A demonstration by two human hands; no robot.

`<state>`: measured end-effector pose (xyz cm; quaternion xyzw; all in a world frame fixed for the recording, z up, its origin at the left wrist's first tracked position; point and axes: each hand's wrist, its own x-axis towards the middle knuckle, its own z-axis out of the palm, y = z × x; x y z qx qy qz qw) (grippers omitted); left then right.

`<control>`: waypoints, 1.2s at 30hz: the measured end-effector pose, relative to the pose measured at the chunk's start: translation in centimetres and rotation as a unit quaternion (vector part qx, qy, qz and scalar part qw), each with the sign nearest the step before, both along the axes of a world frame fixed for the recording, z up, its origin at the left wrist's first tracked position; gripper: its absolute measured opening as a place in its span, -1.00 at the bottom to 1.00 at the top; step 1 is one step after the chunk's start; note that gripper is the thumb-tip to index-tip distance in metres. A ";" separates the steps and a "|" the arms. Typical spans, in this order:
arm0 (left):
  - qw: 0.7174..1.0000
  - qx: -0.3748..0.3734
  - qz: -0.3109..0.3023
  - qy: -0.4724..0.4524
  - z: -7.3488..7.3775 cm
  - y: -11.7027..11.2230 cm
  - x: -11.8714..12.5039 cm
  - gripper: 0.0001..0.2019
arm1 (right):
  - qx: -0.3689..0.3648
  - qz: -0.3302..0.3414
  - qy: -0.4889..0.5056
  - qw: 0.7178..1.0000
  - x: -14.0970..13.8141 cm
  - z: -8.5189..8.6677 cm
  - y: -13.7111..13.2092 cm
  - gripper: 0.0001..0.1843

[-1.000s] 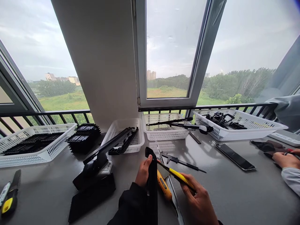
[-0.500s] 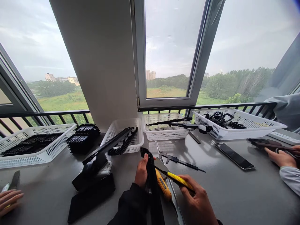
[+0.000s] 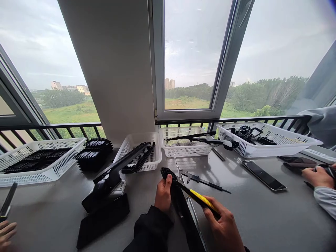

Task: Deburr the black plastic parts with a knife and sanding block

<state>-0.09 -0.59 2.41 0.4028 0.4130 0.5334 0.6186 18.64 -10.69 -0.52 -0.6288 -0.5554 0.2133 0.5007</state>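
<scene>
My left hand (image 3: 163, 196) is closed around the upper end of a long black plastic strip (image 3: 185, 213), thumb on top. The strip slants down toward the bottom edge of the view. In my right hand (image 3: 224, 225) is a utility knife (image 3: 201, 198) with a yellow and black handle. Its front end lies against the strip near my left thumb; the blade's edge is hard to make out. A dark vernier caliper (image 3: 201, 181) rests on the grey table just beyond the knife.
White plastic baskets (image 3: 189, 151) holding black parts line the window side. Left of me are a stack of black parts (image 3: 93, 154), a black stand (image 3: 107, 185) and a dark phone (image 3: 103, 220). Another phone (image 3: 264, 175) lies right. Co-workers' hands (image 3: 319, 176) show at both sides.
The strip has turned, its lower end swinging right and covering the orange-yellow tool seen before. The knife's front end now meets the strip near my thumb. The co-worker's hand at left moved further left.
</scene>
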 end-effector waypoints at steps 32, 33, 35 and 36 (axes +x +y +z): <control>1.000 0.005 0.018 0.019 -0.4 0.7 -0.5 -0.29 | -0.010 -0.049 -0.016 0.999 -0.4 1.0 -0.2 -0.53; 1.000 0.009 0.017 0.021 -0.3 0.6 -0.5 -0.29 | -0.009 -0.050 -0.016 0.999 -0.3 1.0 -0.2 -0.53; 1.000 0.011 0.013 0.024 -0.2 0.5 -0.4 -0.29 | -0.014 -0.047 -0.017 0.999 -0.2 0.9 -0.2 -0.53; 1.000 0.011 0.011 0.025 -0.1 0.4 -0.4 -0.30 | -0.017 -0.049 -0.017 0.999 -0.1 0.8 -0.2 -0.53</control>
